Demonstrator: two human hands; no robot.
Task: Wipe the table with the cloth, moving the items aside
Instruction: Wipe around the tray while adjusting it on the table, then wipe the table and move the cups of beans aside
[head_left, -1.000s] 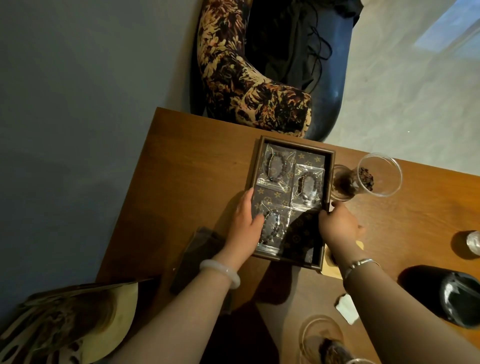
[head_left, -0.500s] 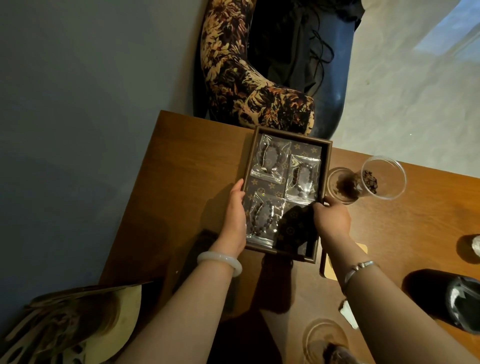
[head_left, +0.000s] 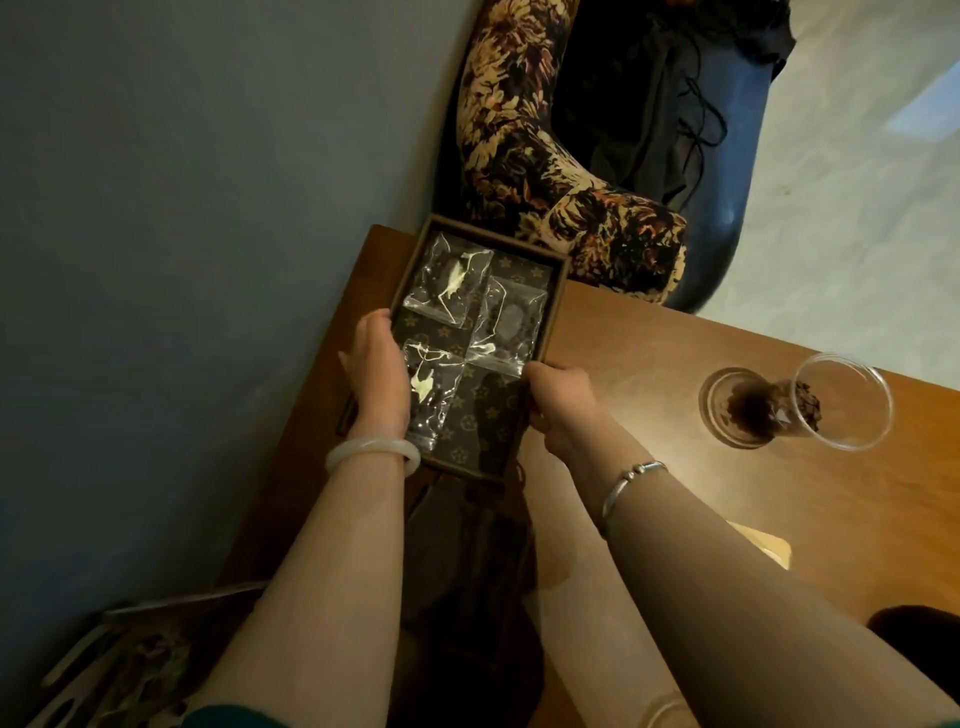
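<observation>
A shallow dark tray (head_left: 558, 306) with a patterned lining holds three clear plastic bags of beads. It is at the far left corner of the wooden table (head_left: 649, 353). My left hand (head_left: 376, 371) grips its left rim and my right hand (head_left: 558, 405) grips its right rim near the front. A dark grey cloth (head_left: 467, 551) lies crumpled on the table between my forearms, just behind the tray's near edge.
A clear plastic cup (head_left: 836, 402) with dark contents stands at the right, casting a round shadow. A floral upholstered chair (head_left: 545, 156) stands beyond the table's far edge. A yellowish card (head_left: 774, 548) lies by my right forearm. A magazine (head_left: 130, 660) lies at the lower left.
Both hands have slid the tray away from me and to the left, from the table's middle to its far left corner. The cloth under the tray's old place is now uncovered.
</observation>
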